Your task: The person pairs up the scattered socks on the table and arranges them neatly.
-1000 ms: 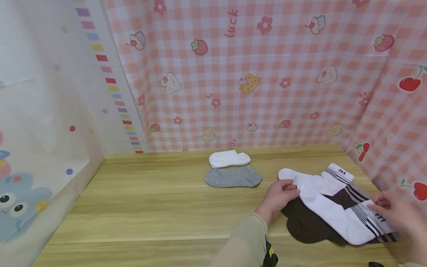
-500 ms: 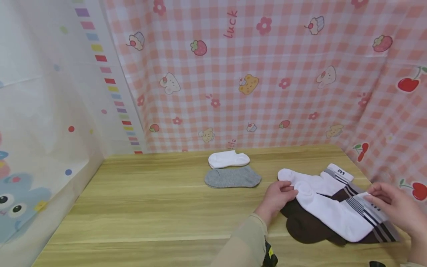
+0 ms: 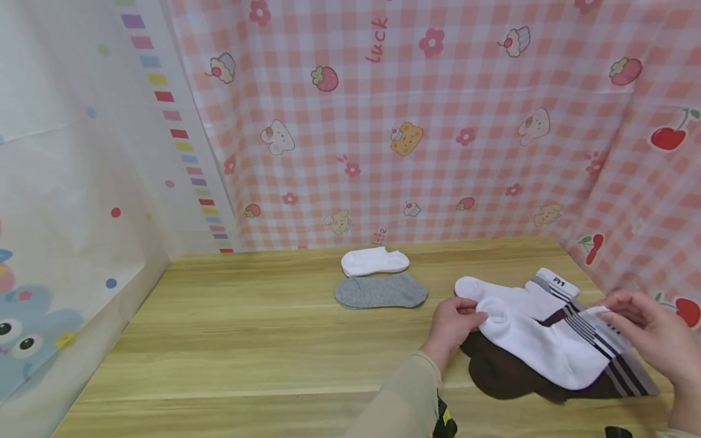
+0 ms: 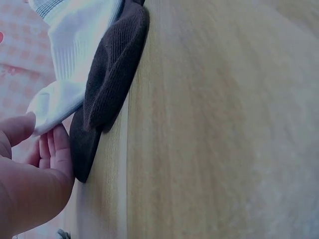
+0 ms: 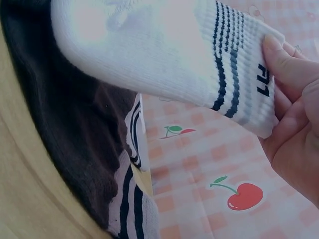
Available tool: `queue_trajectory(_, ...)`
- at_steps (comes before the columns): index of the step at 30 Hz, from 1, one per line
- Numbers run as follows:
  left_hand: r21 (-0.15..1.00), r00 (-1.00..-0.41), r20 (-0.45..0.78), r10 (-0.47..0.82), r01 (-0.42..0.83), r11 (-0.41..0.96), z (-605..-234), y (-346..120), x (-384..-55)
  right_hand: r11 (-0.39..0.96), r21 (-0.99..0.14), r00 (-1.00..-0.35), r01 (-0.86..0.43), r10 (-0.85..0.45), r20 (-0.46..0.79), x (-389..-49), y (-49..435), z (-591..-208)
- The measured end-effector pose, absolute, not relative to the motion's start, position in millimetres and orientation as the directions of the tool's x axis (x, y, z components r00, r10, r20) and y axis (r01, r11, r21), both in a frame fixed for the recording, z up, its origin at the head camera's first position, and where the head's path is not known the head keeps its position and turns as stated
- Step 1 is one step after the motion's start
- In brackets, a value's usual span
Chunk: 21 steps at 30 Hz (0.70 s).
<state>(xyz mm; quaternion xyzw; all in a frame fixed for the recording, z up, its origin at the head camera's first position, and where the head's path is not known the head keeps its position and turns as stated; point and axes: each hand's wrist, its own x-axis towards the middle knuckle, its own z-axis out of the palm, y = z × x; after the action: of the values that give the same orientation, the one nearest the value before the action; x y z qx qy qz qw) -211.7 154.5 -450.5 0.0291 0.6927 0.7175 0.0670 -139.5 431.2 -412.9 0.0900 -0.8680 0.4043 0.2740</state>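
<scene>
Both hands hold a white crew sock with black stripes at its cuff. My left hand pinches its toe end between thumb and fingers, as the left wrist view also shows. My right hand pinches the striped cuff by its edge, and the sock is stretched out slightly raised. Beneath lie dark brown socks with grey, black-striped cuffs, partly covered by the white one. Behind it, a second white striped sock rests flat across the brown pair.
Farther back on the wooden table lie a grey ankle sock and a white low-cut sock, side by side. A pink checked cloth hangs behind the table. Small black objects show at the front edge.
The right hand has moved up and a little left, lifting the cuff of the near white sock off the brown socks. The left hand keeps its pinch on the toe, shifting slightly left.
</scene>
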Motion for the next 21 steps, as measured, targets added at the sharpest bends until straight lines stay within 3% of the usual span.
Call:
queue_trajectory(10,0.997,-0.997,-0.049,0.058,-0.052,-0.053,-449.0,153.6,-211.6,0.627,-0.637,-0.799,-0.449,0.038,0.6,-138.1,426.9,-406.1)
queue_trajectory(21,0.987,-1.0,-0.002,0.027,-0.006,-0.16,-448.0,149.5,-209.1,0.659,-0.659,-0.813,-0.364,0.121,0.57,-138.7,426.6,-405.6)
